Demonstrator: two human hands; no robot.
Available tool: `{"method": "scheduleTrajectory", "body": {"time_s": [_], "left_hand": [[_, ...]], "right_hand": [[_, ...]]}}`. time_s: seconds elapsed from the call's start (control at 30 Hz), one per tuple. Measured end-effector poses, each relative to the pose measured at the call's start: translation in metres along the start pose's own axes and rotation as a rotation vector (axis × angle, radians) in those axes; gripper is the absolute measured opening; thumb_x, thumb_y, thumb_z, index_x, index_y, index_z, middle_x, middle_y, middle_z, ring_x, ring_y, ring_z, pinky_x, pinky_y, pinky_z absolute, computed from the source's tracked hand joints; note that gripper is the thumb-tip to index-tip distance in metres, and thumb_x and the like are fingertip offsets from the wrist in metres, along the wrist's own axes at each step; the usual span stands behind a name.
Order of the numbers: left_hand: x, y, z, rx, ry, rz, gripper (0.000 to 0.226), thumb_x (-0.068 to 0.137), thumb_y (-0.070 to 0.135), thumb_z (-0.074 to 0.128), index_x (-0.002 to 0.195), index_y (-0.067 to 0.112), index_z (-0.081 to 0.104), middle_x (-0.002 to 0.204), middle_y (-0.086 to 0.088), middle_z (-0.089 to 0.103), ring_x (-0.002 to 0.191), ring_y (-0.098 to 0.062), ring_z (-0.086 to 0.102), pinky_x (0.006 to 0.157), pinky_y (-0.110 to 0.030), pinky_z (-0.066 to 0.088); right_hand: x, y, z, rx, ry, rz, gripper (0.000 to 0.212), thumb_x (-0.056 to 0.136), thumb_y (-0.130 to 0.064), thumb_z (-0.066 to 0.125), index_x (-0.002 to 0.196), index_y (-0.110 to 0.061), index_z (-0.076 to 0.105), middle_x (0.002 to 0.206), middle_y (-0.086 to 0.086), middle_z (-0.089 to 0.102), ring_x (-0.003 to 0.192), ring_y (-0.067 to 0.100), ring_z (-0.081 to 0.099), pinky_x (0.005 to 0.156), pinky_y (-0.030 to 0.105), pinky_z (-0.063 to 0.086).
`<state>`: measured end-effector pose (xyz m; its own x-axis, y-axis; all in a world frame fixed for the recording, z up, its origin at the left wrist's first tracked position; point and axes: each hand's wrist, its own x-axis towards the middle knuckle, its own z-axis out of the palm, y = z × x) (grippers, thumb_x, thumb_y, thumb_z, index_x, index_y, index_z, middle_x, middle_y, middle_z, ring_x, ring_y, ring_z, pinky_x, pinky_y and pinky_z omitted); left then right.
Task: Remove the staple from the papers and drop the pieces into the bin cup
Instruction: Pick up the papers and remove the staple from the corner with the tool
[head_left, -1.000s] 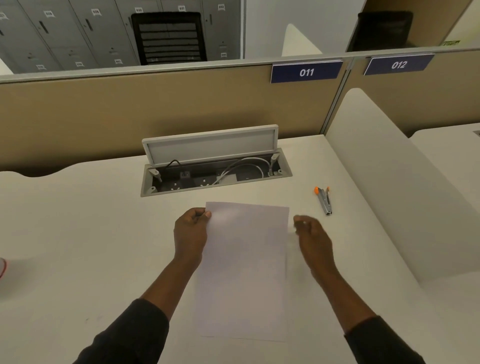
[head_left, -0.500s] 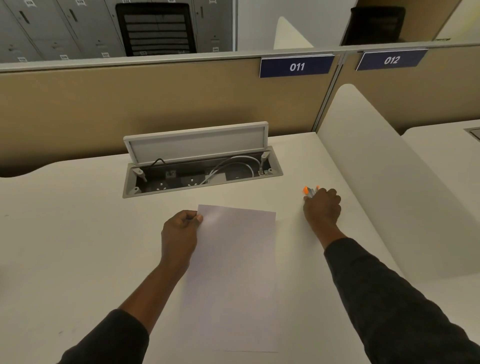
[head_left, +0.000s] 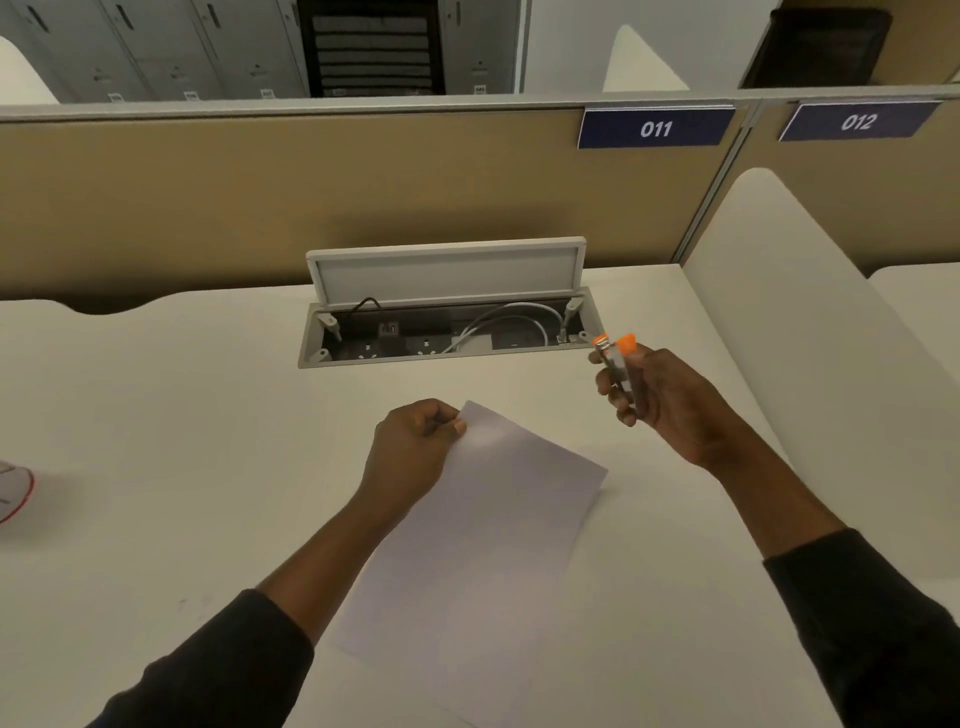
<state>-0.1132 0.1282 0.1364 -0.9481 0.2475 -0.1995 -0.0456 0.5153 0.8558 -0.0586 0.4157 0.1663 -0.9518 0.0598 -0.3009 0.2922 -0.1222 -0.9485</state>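
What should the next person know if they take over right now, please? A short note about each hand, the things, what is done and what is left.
Left hand: fingers pinch the far left corner of the white stapled papers, which lie on the white desk.
Right hand: holds the metal staple remover with orange tips in the air, right of the papers.
Bin cup: a white, red-rimmed object at the left edge, possibly the cup.
Done: tool picked up.
Left: pull the staple, which cannot be seen here, and drop the pieces in the cup.

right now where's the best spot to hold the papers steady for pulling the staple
Pinch the papers at the far left corner, coming in from the left edge, as the left hand does now. That leaves the right hand with the staple remover free to approach.
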Motion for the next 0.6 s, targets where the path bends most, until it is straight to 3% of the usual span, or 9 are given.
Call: {"method": "scheduleTrajectory", "body": {"time_s": [0.13, 0.23, 0.5, 0.6], "left_hand": [[-0.011, 0.011, -0.009, 0.05, -0.064, 0.035, 0.011, 0.096, 0.026, 0.065, 0.09, 0.023, 0.074, 0.087, 0.006, 0.074, 0.081, -0.013, 0.069, 0.072, -0.029, 0.057], [-0.019, 0.019, -0.011, 0.081, -0.078, 0.087, 0.011, 0.095, 0.026, 0.066, 0.091, 0.023, 0.075, 0.089, 0.009, 0.073, 0.082, -0.009, 0.068, 0.075, -0.029, 0.057], [-0.031, 0.036, -0.015, 0.156, -0.111, 0.179, 0.013, 0.096, 0.023, 0.065, 0.099, 0.016, 0.075, 0.094, 0.002, 0.072, 0.085, -0.016, 0.066, 0.077, -0.029, 0.056], [-0.033, 0.038, -0.016, 0.172, -0.103, 0.205, 0.012, 0.096, 0.022, 0.065, 0.099, 0.017, 0.075, 0.09, 0.004, 0.069, 0.083, -0.015, 0.063, 0.074, -0.025, 0.052]], "right_hand": [[-0.016, -0.036, 0.044, -0.749, -0.044, -0.103, 0.04, 0.091, -0.061, 0.054, 0.114, -0.029, 0.058, 0.092, -0.003, 0.067, 0.075, 0.012, 0.057, 0.067, 0.03, 0.047], [-0.023, -0.051, 0.064, -1.109, -0.132, -0.161, 0.039, 0.086, -0.06, 0.059, 0.117, -0.037, 0.056, 0.103, -0.01, 0.064, 0.09, 0.011, 0.06, 0.077, 0.031, 0.053], [-0.016, -0.067, 0.099, -1.589, -0.303, -0.239, 0.053, 0.082, -0.07, 0.058, 0.124, -0.036, 0.055, 0.116, -0.007, 0.067, 0.092, 0.013, 0.053, 0.072, 0.028, 0.044], [-0.016, -0.068, 0.107, -1.642, -0.338, -0.245, 0.056, 0.082, -0.071, 0.057, 0.125, -0.035, 0.055, 0.117, -0.006, 0.067, 0.091, 0.012, 0.052, 0.075, 0.03, 0.049]]}}
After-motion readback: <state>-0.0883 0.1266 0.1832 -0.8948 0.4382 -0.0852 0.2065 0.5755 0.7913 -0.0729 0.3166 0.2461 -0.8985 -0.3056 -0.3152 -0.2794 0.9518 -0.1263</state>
